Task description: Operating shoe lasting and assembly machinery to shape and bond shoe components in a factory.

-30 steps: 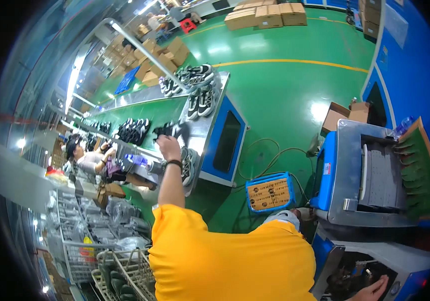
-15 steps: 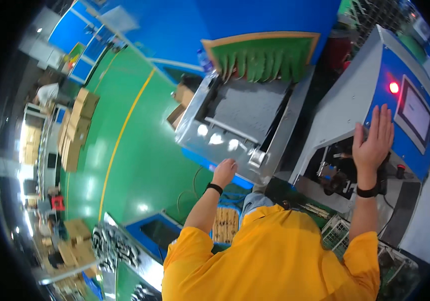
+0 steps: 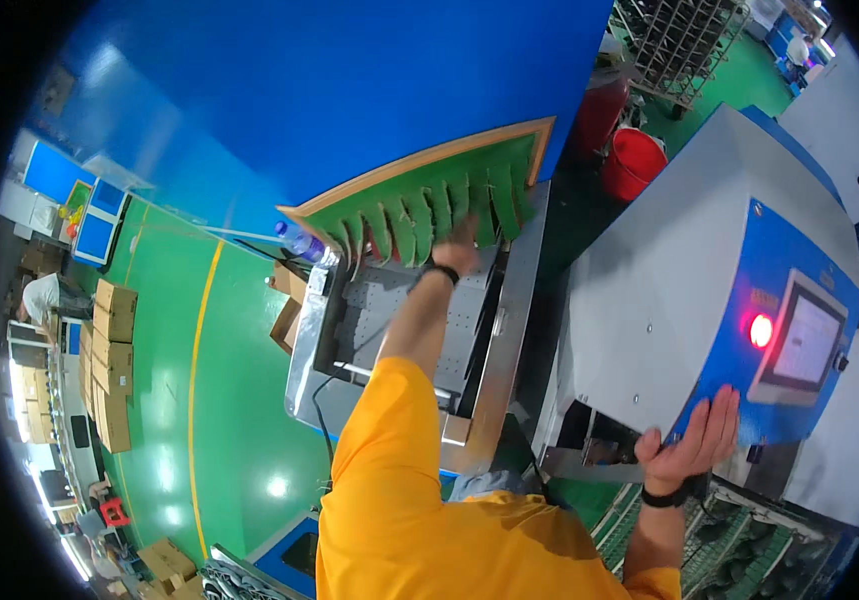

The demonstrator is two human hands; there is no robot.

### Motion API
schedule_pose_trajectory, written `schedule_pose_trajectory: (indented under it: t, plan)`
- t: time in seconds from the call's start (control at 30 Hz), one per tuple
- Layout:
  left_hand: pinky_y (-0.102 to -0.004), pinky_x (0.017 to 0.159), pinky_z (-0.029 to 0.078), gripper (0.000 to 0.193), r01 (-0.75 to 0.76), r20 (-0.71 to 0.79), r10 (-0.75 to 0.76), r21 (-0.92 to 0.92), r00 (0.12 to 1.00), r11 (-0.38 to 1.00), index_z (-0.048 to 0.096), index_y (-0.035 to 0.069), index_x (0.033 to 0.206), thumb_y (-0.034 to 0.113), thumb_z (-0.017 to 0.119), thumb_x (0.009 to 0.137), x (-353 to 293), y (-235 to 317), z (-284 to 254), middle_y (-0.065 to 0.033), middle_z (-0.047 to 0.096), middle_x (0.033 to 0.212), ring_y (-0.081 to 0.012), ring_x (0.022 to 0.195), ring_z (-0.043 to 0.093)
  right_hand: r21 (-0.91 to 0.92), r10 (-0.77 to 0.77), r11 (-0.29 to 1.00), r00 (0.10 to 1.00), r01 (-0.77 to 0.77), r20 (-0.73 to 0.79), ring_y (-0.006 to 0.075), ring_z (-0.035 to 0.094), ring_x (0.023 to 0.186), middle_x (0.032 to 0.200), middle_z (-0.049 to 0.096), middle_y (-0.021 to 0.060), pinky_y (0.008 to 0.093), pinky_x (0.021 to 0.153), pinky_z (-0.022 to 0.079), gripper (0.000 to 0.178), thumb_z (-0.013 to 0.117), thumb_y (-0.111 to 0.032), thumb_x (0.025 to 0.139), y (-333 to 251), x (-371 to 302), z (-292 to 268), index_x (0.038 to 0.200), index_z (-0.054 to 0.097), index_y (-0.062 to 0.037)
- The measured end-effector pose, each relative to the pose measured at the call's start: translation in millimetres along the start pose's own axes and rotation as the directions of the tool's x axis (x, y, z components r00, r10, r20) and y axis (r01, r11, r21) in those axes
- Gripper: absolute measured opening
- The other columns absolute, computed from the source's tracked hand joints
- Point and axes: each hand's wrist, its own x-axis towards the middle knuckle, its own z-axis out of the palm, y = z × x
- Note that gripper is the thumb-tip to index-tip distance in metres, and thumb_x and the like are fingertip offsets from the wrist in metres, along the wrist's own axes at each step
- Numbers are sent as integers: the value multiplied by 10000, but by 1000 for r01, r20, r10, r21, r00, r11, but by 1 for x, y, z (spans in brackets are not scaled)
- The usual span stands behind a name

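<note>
My left arm stretches forward over a grey perforated conveyor bed in a metal frame. My left hand is at the hanging green strip curtain of a large blue machine. Its fingers are blurred and partly lost among the strips, so what they hold, if anything, is hidden. My right hand lies with fingers stretched out against the lower edge of a grey and blue machine. Above that hand are a glowing red light and a tilted screen.
A purple bottle stands beside the curtain, with an open cardboard box below it. Behind are a red bucket and a wire rack. Stacked cartons and another person are at far left.
My left hand has moved forward from the conveyor's near end to the curtain. My right hand has come down from beside the screen to the panel's lower edge. The view has shifted.
</note>
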Motion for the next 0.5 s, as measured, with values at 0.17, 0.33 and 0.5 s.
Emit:
schedule_pose_trajectory:
  t: [0.17, 0.33, 0.5]
  plan:
    - [-473, 959, 463, 483, 385, 100, -377, -81, 921, 919, 547, 98, 1292, 243, 634, 839, 84, -42, -33, -240, 623, 1191, -421, 1113, 582, -30, 10, 1000, 994, -7, 107, 453, 474, 1248, 1374, 478, 278, 574, 1015, 357, 687, 410, -484, 904, -2, -31, -46, 1419, 400, -29]
    - [-475, 932, 502, 647, 287, 27, -292, -284, 956, 915, 544, 65, 1280, 442, 708, 780, 57, -37, 15, -238, 592, 1255, -401, 1121, 592, -86, -1, 996, 993, 11, 121, 460, 450, 1271, 1394, 439, 270, 600, 1028, 370, 692, 272, -538, 963, -6, -56, -90, 1428, 371, -35]
    - [-444, 976, 485, 767, 375, 182, -329, -398, 927, 837, 526, 3, 1274, 467, 764, 711, 46, -25, 4, -268, 554, 1296, -372, 1167, 574, -94, -13, 995, 999, 18, 52, 460, 452, 1270, 1396, 436, 266, 600, 1033, 371, 699, 266, -546, 959, -2, -64, -89, 1417, 387, -32]
